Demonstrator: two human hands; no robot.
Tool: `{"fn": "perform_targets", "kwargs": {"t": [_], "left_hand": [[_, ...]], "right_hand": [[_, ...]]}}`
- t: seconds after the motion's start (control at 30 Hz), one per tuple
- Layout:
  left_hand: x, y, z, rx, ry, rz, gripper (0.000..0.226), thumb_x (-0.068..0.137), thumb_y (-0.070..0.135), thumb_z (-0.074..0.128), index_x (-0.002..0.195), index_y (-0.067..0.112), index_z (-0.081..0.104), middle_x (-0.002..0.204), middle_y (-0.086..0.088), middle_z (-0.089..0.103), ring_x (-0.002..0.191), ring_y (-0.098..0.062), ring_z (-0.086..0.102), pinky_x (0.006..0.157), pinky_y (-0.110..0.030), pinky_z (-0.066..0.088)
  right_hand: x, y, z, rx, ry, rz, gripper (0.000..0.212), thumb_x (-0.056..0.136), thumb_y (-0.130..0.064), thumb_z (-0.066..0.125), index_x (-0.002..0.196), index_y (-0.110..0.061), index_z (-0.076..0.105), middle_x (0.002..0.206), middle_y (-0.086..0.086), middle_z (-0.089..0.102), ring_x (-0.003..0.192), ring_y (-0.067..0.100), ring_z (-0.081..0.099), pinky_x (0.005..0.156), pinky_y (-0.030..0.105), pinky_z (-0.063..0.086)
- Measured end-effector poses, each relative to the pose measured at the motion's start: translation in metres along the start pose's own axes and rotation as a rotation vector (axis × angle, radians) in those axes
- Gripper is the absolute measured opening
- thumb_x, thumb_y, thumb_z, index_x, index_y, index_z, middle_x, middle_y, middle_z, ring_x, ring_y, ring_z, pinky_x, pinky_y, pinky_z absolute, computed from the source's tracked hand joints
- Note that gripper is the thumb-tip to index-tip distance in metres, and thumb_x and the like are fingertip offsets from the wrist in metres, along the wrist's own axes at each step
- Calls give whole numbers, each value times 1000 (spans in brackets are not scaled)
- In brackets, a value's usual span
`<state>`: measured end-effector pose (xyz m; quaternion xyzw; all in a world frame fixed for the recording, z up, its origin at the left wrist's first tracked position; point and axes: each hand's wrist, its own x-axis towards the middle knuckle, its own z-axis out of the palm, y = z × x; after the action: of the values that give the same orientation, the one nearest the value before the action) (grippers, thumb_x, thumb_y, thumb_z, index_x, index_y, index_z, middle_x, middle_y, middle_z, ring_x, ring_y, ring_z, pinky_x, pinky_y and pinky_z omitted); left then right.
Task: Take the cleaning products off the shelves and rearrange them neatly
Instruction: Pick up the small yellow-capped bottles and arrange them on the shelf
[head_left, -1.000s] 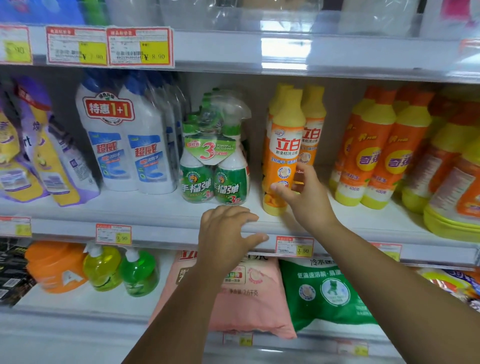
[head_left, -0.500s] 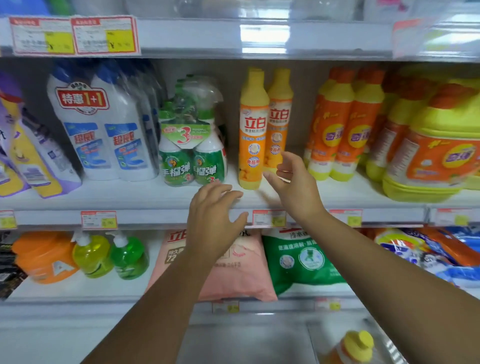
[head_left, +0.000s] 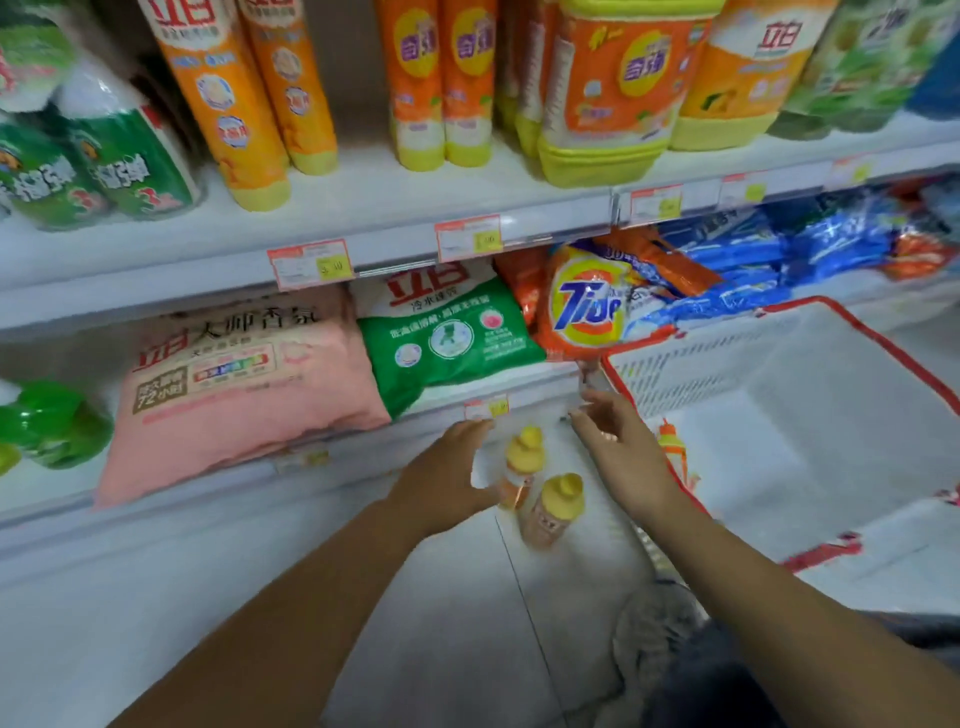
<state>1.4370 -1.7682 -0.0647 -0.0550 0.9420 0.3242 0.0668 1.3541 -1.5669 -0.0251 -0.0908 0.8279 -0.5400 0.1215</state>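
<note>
Beside the basket (head_left: 769, 358), two bottles (head_left: 557, 512) on the floor (head_left: 457, 623)
Your left hand (head_left: 447, 483) and right hand (head_left: 618, 452) flank them, fingers spread, empty

1. A single view comes from a wide-angle camera worn on the person's head.
2. It faces forward and steeply down, taking in the floor (head_left: 457, 649) at the foot of the shelving.
3. It is close to the shelving: the upper shelf (head_left: 363, 202) crosses the top third, and its orange bottles (head_left: 223, 104) are cut off by the top edge.
4. Both forearms enter from the bottom edge. The left hand (head_left: 441, 483) and right hand (head_left: 618, 452) lie near the centre of the frame.
5. The lens bows the shelf lines. A white basket (head_left: 701, 374) fills the right side, partly cut off by the frame edge.
</note>
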Motion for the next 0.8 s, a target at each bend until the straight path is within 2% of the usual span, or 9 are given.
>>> {"fn": "perform_targets", "kwargs": {"t": [0.07, 0.13, 0.2, 0.27, 0.37, 0.47, 0.53, 0.63, 0.8], "left_hand": [[11, 2, 18, -64, -47, -78, 91, 83, 45, 73, 156, 24, 22, 159, 1, 29, 141, -16, 36, 111, -33, 34], [22, 2, 30, -98, -77, -133, 99, 77, 52, 71, 156, 25, 19, 158, -3, 31, 139, -20, 39, 110, -38, 38], [33, 1, 41, -108, -103, -160, 102, 72, 52, 69, 156, 25, 17, 157, -4, 31, 138, -23, 41, 108, -40, 39], [44, 0, 52, -155, -119, -177, 98, 78, 39, 76, 156, 25, 19, 157, -3, 33, 138, -23, 41, 108, -38, 38], [61, -3, 69, -230, -97, -191, 83, 76, 29, 77, 148, 31, 34, 144, -1, 50, 130, -24, 50, 103, -39, 44], [73, -6, 81, -247, -30, -198, 61, 75, 31, 75, 129, 32, 47, 121, 2, 63, 111, -24, 60, 91, -41, 50], [76, -6, 86, -273, 12, -189, 53, 77, 27, 76, 124, 28, 50, 115, 2, 65, 105, -24, 61, 89, -40, 50], [72, -7, 86, -303, 36, -199, 47, 76, 24, 78, 116, 26, 54, 109, 3, 67, 102, -23, 62, 87, -37, 51], [34, -13, 51, -355, 133, -238, 53, 72, 26, 84, 118, 28, 59, 103, 10, 67, 96, -14, 62, 83, -26, 49]], "right_hand": [[-11, 36, -2, 10, -70, 144, 44, 94, -21, 64, 135, -21, 48, 130, 4, 54, 121, 19, 52, 85, 13, 42], [-17, 65, 1, 31, -190, 274, 76, 77, -32, 72, 145, -28, 39, 141, 2, 45, 132, 22, 44, 100, 34, 45], [-20, 84, 9, 38, -267, 318, 98, 62, -36, 78, 149, -33, 33, 145, 0, 39, 129, 20, 45, 99, 38, 51], [-20, 98, 19, 72, -295, 304, 90, 77, -9, 78, 149, -26, 28, 133, -3, 43, 109, 7, 51, 77, 14, 53], [-18, 116, 29, 12, -299, 262, 74, 78, 14, 72, 133, -24, 38, 112, -3, 51, 96, 9, 52, 66, 9, 49], [-9, 134, 39, -77, -273, 195, 39, 71, 2, 78, 96, -23, 61, 96, 3, 67, 88, 21, 65, 76, 31, 57], [-4, 150, 45, -87, -256, 244, 31, 66, -15, 80, 93, -20, 66, 94, 1, 72, 88, 21, 70, 78, 47, 59], [0, 162, 50, -85, -238, 311, 43, 60, -30, 79, 99, -23, 65, 96, -3, 73, 88, 15, 71, 78, 46, 59], [-3, 122, 45, -32, -156, 269, 36, 69, -40, 78, 98, -25, 65, 94, -4, 73, 89, 17, 70, 82, 49, 58]]}}
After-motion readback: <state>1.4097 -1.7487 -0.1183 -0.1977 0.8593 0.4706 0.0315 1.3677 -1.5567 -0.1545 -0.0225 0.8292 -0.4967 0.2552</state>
